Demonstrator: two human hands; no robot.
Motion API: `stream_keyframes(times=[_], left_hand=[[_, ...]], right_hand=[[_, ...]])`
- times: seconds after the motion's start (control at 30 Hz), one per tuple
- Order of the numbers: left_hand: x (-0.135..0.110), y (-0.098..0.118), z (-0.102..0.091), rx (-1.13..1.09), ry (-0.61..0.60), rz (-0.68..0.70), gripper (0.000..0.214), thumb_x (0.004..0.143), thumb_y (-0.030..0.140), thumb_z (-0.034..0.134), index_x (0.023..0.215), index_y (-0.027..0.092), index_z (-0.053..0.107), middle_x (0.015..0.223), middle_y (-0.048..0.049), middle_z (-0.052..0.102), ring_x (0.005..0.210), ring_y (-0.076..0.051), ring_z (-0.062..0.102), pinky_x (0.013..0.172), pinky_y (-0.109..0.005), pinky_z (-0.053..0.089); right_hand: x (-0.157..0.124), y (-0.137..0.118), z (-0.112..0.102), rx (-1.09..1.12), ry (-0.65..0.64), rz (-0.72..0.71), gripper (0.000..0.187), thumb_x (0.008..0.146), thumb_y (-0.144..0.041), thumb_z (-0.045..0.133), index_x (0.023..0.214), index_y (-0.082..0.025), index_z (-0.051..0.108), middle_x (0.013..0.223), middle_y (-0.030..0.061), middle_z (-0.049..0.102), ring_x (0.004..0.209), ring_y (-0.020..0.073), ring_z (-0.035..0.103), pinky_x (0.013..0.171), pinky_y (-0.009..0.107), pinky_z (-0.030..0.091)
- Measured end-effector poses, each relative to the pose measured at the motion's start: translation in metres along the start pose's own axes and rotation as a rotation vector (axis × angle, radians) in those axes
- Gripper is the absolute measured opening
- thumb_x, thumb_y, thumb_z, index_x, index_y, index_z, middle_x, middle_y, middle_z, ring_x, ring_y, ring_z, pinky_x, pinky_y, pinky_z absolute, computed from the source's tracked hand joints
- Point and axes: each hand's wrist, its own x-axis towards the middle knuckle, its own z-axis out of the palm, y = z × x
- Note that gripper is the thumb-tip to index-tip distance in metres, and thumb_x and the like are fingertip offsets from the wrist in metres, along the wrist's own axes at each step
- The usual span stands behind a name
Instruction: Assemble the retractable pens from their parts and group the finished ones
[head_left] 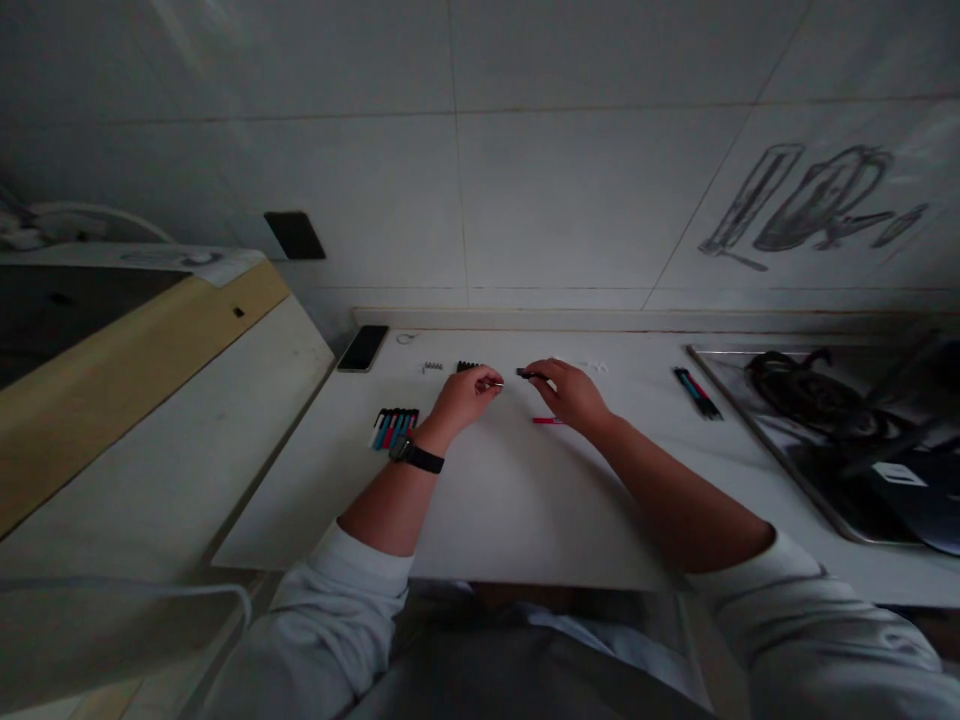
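Note:
My left hand (475, 392) is pinched around a thin piece with a shiny tip (496, 384), too small to name surely. Across a short gap, my right hand (568, 392) grips a small black pen part (525, 373) between thumb and fingers. Just below the right hand lies a pink pen barrel (546, 421), partly covered by it. A row of small black parts (466, 366) sits behind the left hand, beside a row of small spring-like pieces (433, 367). Tiny white pieces (597, 367) lie beyond the right hand.
Several coloured pen barrels with black ends (394, 428) lie by my left wrist. Two or so pens (697, 393) rest at the right, near a gas stove (795, 430). A phone (364, 348) and a small ring (406, 339) lie at the white table's (517, 520) back left.

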Motion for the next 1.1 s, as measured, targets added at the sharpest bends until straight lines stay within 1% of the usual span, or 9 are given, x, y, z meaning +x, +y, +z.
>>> stream_keyframes(times=[0.07,0.13,0.2,0.27,0.37,0.47,0.73,0.9,1.1], left_hand=[[-0.002,0.006,0.007,-0.063,0.028,0.012,0.012,0.088,0.018,0.069,0.098,0.021,0.076,0.091,-0.0028,0.076,0.078,-0.015,0.067,0.075,-0.027,0.053],[-0.005,0.012,0.013,-0.119,0.069,0.020,0.013,0.089,0.018,0.069,0.099,0.021,0.076,0.093,-0.0031,0.077,0.078,-0.014,0.067,0.075,-0.027,0.054],[-0.007,0.016,0.017,-0.169,0.099,0.015,0.012,0.089,0.019,0.069,0.099,0.020,0.076,0.095,-0.0040,0.077,0.080,-0.014,0.068,0.076,-0.027,0.054],[-0.009,0.017,0.020,-0.192,0.102,0.011,0.012,0.090,0.021,0.070,0.099,0.021,0.076,0.095,-0.0042,0.077,0.082,-0.015,0.069,0.078,-0.027,0.054],[-0.010,0.013,0.024,-0.176,0.079,0.005,0.010,0.090,0.024,0.071,0.098,0.021,0.076,0.092,-0.0035,0.076,0.082,-0.015,0.069,0.078,-0.028,0.054],[-0.010,0.009,0.026,-0.154,0.065,-0.023,0.009,0.089,0.027,0.073,0.095,0.020,0.074,0.089,-0.0032,0.076,0.080,-0.016,0.068,0.077,-0.029,0.055],[-0.011,0.012,0.026,-0.200,0.072,-0.027,0.009,0.090,0.028,0.071,0.093,0.020,0.073,0.090,-0.0029,0.074,0.081,-0.015,0.068,0.077,-0.028,0.055],[-0.012,0.013,0.026,-0.233,0.044,-0.050,0.013,0.090,0.032,0.070,0.092,0.019,0.072,0.088,-0.0030,0.074,0.081,-0.016,0.067,0.077,-0.028,0.054],[-0.012,0.014,0.027,-0.204,0.022,-0.046,0.018,0.092,0.036,0.067,0.088,0.019,0.071,0.084,-0.0018,0.072,0.078,-0.015,0.065,0.074,-0.027,0.052]], right_hand=[[-0.012,0.005,0.003,0.118,0.084,0.034,0.024,0.101,-0.032,0.054,0.112,-0.024,0.074,0.110,0.0082,0.076,0.099,0.0216,0.069,0.090,0.034,0.051],[-0.020,0.008,0.008,0.231,0.133,0.119,0.025,0.099,-0.036,0.056,0.111,-0.023,0.075,0.106,0.0079,0.077,0.095,0.0210,0.070,0.086,0.033,0.053],[-0.024,0.010,0.014,0.332,0.121,0.214,0.028,0.098,-0.040,0.057,0.109,-0.022,0.075,0.098,0.0073,0.077,0.085,0.0199,0.070,0.077,0.031,0.054],[-0.026,0.011,0.019,0.410,0.091,0.266,0.027,0.095,-0.042,0.060,0.105,-0.021,0.074,0.089,0.0059,0.076,0.076,0.0183,0.069,0.071,0.030,0.053],[-0.027,0.011,0.024,0.484,0.100,0.242,0.021,0.089,-0.041,0.067,0.097,-0.022,0.070,0.087,0.0045,0.074,0.076,0.0179,0.069,0.074,0.031,0.055],[-0.027,0.012,0.029,0.530,0.137,0.229,0.021,0.087,-0.040,0.070,0.099,-0.023,0.067,0.093,0.0052,0.074,0.083,0.0194,0.070,0.080,0.035,0.057],[-0.030,0.009,0.032,0.530,0.167,0.231,0.017,0.089,-0.037,0.069,0.099,-0.023,0.068,0.093,0.0046,0.073,0.080,0.0180,0.069,0.079,0.035,0.057],[-0.030,0.008,0.030,0.504,0.164,0.210,0.016,0.089,-0.035,0.068,0.099,-0.022,0.068,0.093,0.0045,0.073,0.080,0.0181,0.069,0.078,0.034,0.057],[-0.032,0.006,0.027,0.379,0.193,0.144,0.014,0.091,-0.033,0.066,0.100,-0.023,0.069,0.094,0.0053,0.073,0.081,0.0190,0.070,0.078,0.035,0.058]])
